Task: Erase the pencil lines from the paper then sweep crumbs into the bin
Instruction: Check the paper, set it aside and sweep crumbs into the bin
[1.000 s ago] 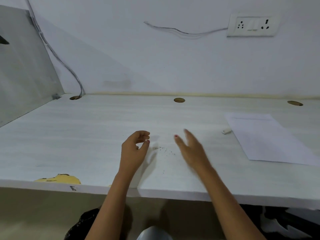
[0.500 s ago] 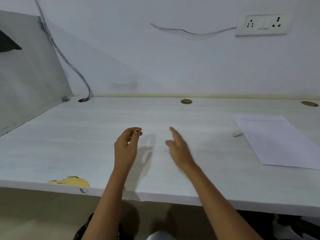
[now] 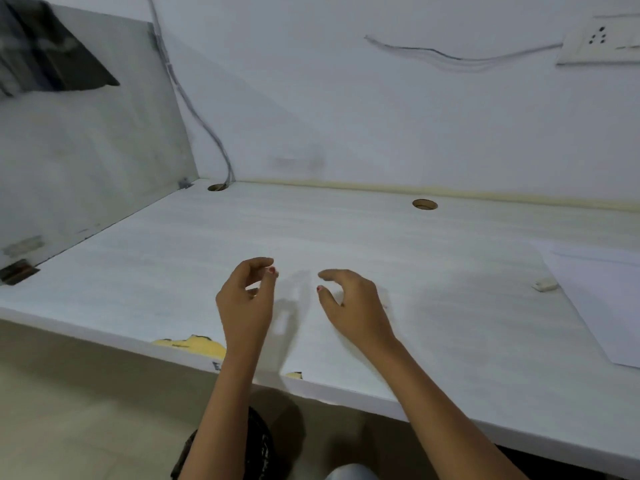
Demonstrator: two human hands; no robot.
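Observation:
My left hand (image 3: 247, 299) hovers over the white desk (image 3: 450, 323) with its fingers curled and thumb close to the fingertips; whether it pinches crumbs is too small to tell. Beside it, my right hand (image 3: 349, 304) is cupped, palm down, fingers bent and apart, holding nothing visible. A white sheet of paper (image 3: 602, 299) lies flat at the far right, and a small white eraser (image 3: 545, 284) rests by its left edge. No crumbs show on the desk between my hands. No bin is clearly visible.
Two round cable holes (image 3: 217, 187) (image 3: 424, 204) sit along the desk's back edge. A side panel (image 3: 86, 161) closes the left. The front edge has chipped yellow patches (image 3: 194, 344). A dark bag (image 3: 256, 445) lies on the floor below. A wall socket (image 3: 602, 39) is up right.
The view has swung left, so paper and eraser sit further right. My right hand swept left over the crumbs and curled into a cup. The dark crumbs seen earlier no longer show.

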